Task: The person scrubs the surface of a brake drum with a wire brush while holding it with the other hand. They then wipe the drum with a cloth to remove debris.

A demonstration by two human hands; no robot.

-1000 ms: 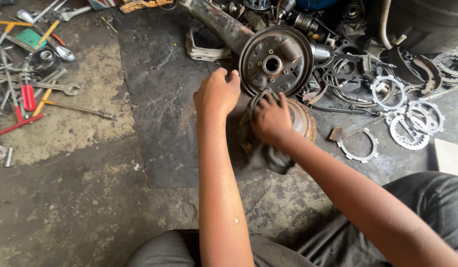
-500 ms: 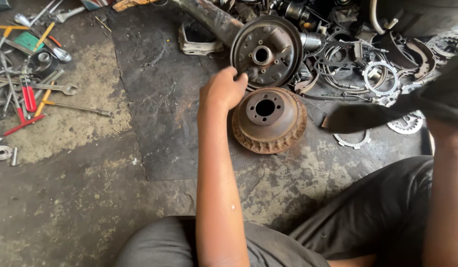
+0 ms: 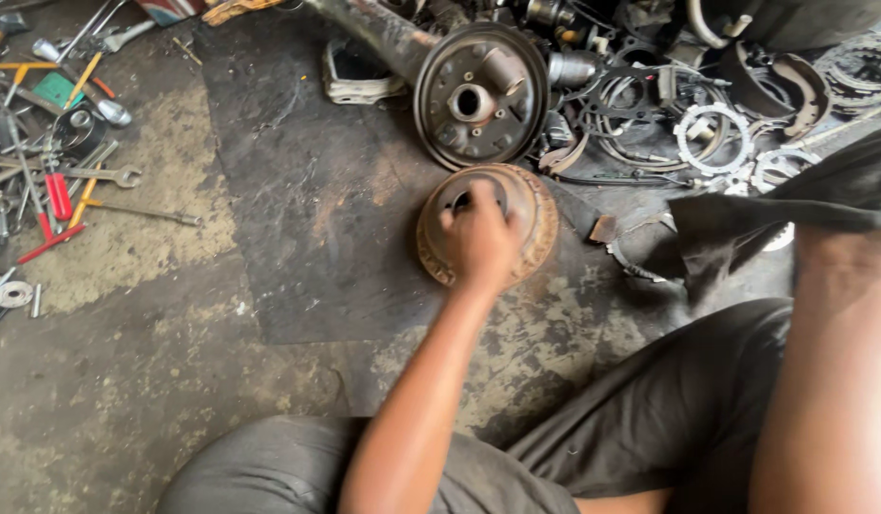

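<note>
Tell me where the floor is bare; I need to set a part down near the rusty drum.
Free: the dark rubber mat between the scattered hand tools and the rusty round brake drum under the left hand, and the stained concrete floor nearer the knees. Crowded: the metal rings and gaskets right of the round backing plate.

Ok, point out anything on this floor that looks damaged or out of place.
The brake drum under the left hand is rusty, its rim rough. Wrenches and screwdrivers lie scattered loose at the left, rings and gaskets heaped at the right. Nothing looks spilled.
</note>
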